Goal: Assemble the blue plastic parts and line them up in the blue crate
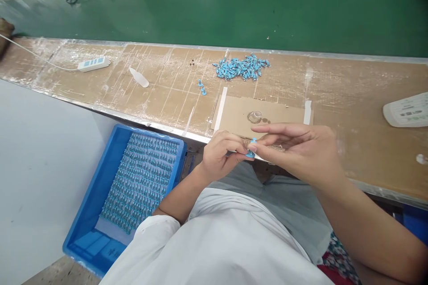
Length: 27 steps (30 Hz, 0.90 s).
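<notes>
Left hand (219,153) and right hand (306,151) are pinching a blue disc-based piece (250,154), presumably for steadiness. A blue pile (239,69) is lying farther, seemingly within reach.

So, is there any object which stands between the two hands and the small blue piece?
Nothing visible does. Fingers of the left hand and right hand already meet at the small blue piece; the cardboard sheet lies beyond.

There are two hands (219,153), one held blue piece (250,154), one blue heap (239,68) too dense to count, one power strip (94,63), one cardboard sheet (237,113), two white strips (220,109).
</notes>
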Motion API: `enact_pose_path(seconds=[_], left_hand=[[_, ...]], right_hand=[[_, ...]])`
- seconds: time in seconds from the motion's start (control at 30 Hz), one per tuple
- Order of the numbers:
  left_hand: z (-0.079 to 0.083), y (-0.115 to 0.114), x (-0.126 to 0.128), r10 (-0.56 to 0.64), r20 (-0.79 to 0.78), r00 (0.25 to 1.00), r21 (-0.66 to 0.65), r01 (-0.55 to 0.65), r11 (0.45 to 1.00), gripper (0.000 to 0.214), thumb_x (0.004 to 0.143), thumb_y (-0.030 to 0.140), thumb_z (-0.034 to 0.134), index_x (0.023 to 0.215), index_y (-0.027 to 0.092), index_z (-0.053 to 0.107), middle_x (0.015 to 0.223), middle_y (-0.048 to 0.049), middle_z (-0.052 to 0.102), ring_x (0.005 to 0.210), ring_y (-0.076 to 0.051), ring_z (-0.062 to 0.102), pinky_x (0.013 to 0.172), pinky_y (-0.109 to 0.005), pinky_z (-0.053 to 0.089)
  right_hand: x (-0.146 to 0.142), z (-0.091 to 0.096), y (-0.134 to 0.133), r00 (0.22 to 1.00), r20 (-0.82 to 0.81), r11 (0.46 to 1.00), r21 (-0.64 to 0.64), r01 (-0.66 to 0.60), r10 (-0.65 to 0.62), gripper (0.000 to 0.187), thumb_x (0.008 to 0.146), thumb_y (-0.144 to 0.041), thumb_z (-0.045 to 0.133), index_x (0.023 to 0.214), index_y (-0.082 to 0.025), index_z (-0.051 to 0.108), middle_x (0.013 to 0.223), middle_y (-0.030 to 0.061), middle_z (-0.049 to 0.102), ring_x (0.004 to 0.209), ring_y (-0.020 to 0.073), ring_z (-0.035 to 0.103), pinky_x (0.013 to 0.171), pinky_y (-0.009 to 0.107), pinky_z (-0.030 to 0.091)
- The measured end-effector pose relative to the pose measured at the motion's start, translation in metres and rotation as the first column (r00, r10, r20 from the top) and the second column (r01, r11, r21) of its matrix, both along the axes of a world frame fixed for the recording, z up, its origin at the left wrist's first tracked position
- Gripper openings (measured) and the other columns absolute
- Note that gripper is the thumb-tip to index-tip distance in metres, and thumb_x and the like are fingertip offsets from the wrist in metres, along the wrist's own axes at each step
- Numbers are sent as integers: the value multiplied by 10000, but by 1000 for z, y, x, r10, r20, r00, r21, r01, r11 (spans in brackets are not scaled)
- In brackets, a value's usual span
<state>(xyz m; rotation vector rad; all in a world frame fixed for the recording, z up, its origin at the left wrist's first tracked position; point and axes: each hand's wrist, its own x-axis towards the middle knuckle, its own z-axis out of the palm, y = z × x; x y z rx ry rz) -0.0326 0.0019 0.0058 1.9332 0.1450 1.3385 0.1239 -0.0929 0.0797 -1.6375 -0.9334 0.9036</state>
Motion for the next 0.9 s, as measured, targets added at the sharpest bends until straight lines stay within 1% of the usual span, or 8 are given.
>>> enact_pose_path(seconds=[0.07,0.13,0.23,0.33,0.5,0.63,0.8,0.9], left_hand=[[1,-2,1,-67,39,997,-84,71,994,150,879,245,742,905,181,609,816,-4,674,766,-116,648,743,-265,504],[1,-4,2,-123,70,990,-136,132,982,155,883,272,738,888,178,615,811,-12,682,778,-123,669,749,-266,526],[2,-6,2,-150,93,984,-190,165,968,197,867,330,753,877,179,626,804,-15,690,771,-127,677,749,-270,543],[3,-7,2,-158,100,982,-210,176,962,228,852,358,763,875,173,631,799,-18,692,760,-128,675,746,-274,549],[8,-7,0,-118,67,991,-167,128,978,192,871,328,745,878,178,626,817,-18,684,783,-126,672,729,-254,540],[12,-7,-1,-111,27,993,-124,114,986,134,903,268,711,888,176,615,852,-29,675,826,-133,660,755,-263,514],[12,-10,2,-61,59,996,-84,65,994,123,912,259,698,925,189,598,861,-20,658,815,-129,639,755,-267,495],[11,-11,4,-49,91,995,-71,55,996,163,897,200,709,1002,192,584,898,-20,640,842,-120,633,739,-240,503]], right_hand=[[2,-2,3,989,-92,993,18,-114,115,355,673,-412,922,941,-210,805,736,30,720,644,167,679,605,253,599],[5,-4,5,958,-189,977,44,-210,214,307,699,-412,907,894,-200,802,725,30,713,606,144,656,550,224,567],[7,-5,7,916,-295,962,65,-265,272,235,751,-397,878,879,-219,795,662,11,686,521,119,607,486,213,527],[7,-6,7,902,-333,961,56,-271,274,219,763,-406,873,878,-237,794,642,1,670,485,114,580,481,227,526],[6,-7,7,888,-366,961,94,-260,276,255,711,-407,912,863,-234,800,779,32,721,608,140,649,570,245,563],[6,-8,7,883,-372,958,108,-267,288,238,710,-372,915,851,-216,803,795,48,728,625,141,664,581,233,576],[7,-11,6,901,-354,967,55,-248,251,313,703,-453,906,847,-199,794,792,59,719,641,155,672,582,238,594],[5,-8,7,912,-356,978,21,-209,203,372,625,-471,949,809,-192,785,723,49,700,616,162,667,566,241,596]])
